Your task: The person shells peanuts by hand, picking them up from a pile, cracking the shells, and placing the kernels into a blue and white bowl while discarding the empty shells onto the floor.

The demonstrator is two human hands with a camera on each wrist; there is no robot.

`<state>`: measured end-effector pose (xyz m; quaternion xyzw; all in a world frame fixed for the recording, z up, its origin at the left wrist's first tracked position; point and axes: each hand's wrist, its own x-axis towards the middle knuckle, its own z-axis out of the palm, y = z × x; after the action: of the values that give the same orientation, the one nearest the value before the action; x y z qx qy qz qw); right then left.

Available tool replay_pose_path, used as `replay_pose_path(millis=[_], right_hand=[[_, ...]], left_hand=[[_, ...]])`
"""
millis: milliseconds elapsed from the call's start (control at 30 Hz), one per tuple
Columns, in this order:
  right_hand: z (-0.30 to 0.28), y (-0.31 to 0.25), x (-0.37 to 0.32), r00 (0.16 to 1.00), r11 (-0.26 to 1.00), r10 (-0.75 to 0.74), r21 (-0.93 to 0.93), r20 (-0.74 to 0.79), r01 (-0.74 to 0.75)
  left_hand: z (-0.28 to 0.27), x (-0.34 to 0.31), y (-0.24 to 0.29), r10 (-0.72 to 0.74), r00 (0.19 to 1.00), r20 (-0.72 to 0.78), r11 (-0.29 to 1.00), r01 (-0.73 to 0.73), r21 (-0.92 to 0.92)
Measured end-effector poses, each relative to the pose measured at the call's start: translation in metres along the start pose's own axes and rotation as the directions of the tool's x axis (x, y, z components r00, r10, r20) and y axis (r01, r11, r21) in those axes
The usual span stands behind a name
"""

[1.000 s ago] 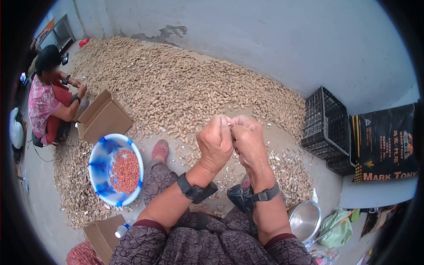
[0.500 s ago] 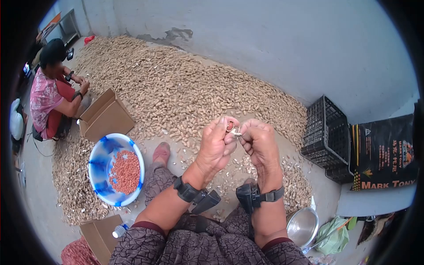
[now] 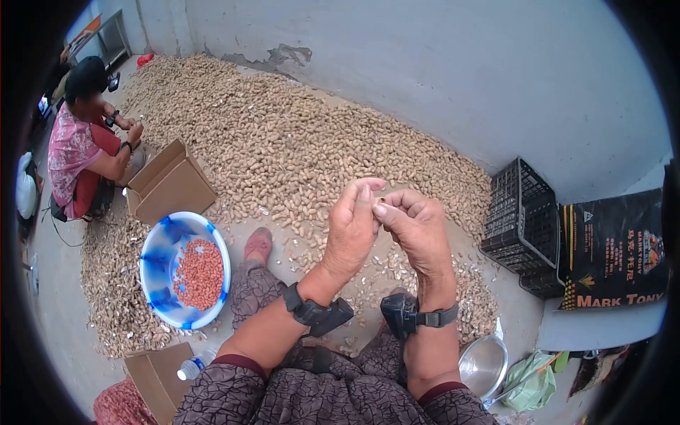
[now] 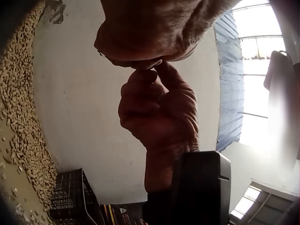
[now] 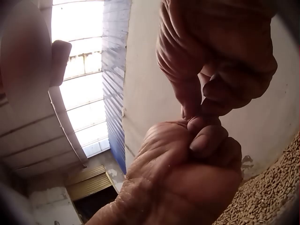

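Observation:
Raised in front of the lap, my left hand [image 3: 353,230] and right hand [image 3: 423,230] meet at the fingertips. Between them is a peanut [image 3: 380,200], mostly covered by the fingers, with a small dark bit showing. The left thumb and fingers grip it from one side, and the right thumb and forefinger pinch it from the other. In the left wrist view the right hand [image 4: 157,112] reaches up to the left fingertips. Shelled red peanuts [image 3: 199,275] lie in a blue and white basin [image 3: 157,273] to the left.
A large heap of unshelled peanuts [image 3: 283,134] spreads along the wall. Empty shells litter the floor by my feet. Black crates [image 3: 520,212], a black sack [image 3: 613,248] and a metal bowl [image 3: 484,365] stand right. Another person [image 3: 81,149] sits left beside a cardboard box [image 3: 170,185].
My hands come apart slightly, showing an opened shell with a red kernel in the left fingers, then close together again at the fingertips. Shell bits between the fingers are no longer visible.

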<state>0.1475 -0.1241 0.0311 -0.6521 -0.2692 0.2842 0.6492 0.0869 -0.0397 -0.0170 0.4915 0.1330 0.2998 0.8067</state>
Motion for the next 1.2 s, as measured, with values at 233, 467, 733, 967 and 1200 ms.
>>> replay_pose_path(millis=[233, 467, 733, 967, 1200], right_hand=[[-0.007, 0.008, 0.001, 1.0, 0.998, -0.009, 0.056, -0.011, 0.009], [-0.007, 0.015, 0.002, 0.975, 0.953, -0.194, -0.254, -0.105, 0.163], [0.007, 0.015, 0.005, 0.979, 0.981, -0.179, -0.087, -0.102, 0.17], [0.007, 0.016, 0.004, 0.963, 0.918, -0.243, -0.348, -0.117, 0.189], [0.009, 0.019, 0.002, 0.951, 0.932, -0.244, -0.318, -0.191, 0.175]], left_hand=[[-0.001, 0.002, 0.0, -0.15, 0.988, 0.044, 0.955, 0.156, -0.254], [-0.002, 0.003, -0.008, -0.223, 0.975, 0.008, 0.945, 0.218, -0.244], [-0.005, 0.005, -0.008, -0.298, 0.954, 0.004, 0.899, 0.282, -0.335], [-0.006, 0.007, -0.014, -0.247, 0.968, 0.03, 0.912, 0.243, -0.329], [-0.008, 0.004, -0.006, -0.337, 0.935, 0.11, 0.855, 0.353, -0.379]])
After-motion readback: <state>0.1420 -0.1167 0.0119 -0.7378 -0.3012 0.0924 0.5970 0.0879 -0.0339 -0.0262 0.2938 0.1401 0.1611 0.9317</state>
